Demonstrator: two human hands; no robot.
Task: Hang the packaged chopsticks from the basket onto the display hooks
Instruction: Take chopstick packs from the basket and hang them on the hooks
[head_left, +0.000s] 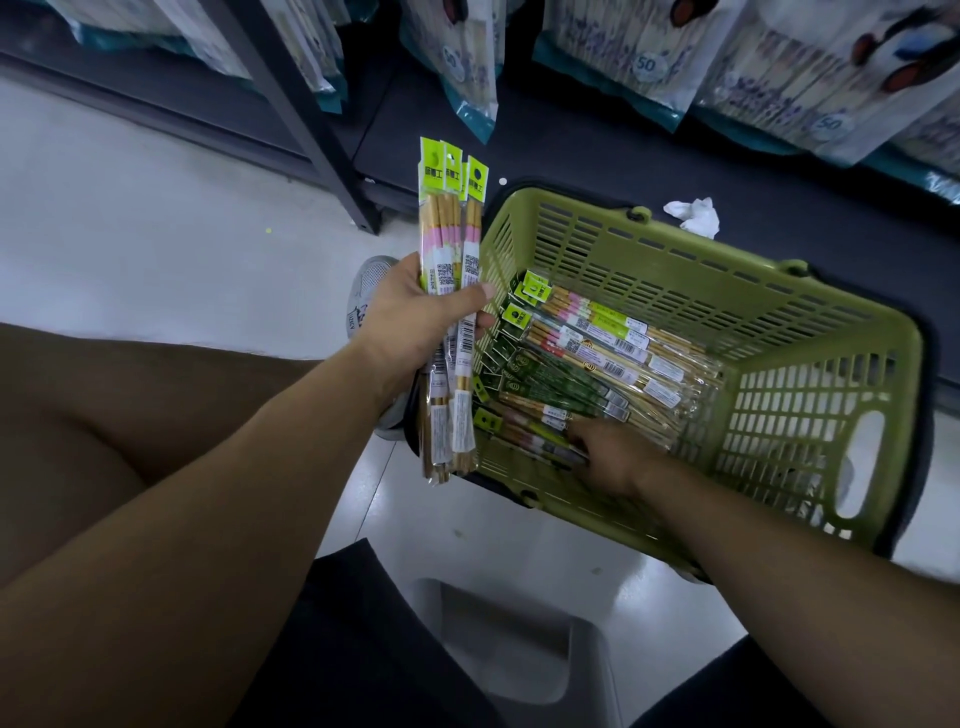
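Gathering stage, seen from the head camera. The left hand (415, 317) is closed round a bundle (449, 244) of several chopstick packs, held upright beside the basket (779, 273) with the yellow-green header cards uppermost. The right hand (608, 457) reaches down into the basket, fingers resting among the loose packs (597, 353); whether it has pinched one cannot be told. The basket stands on the floor (156, 208) against the shelf base, and many packs, light and dark green, lie across its bottom. Bags (649, 57) marked 50 hang above; no hooks for the packs are in view. Judged from this, none of the held bundle is hung yet, and most of the stock remains to be lifted out and hooked.
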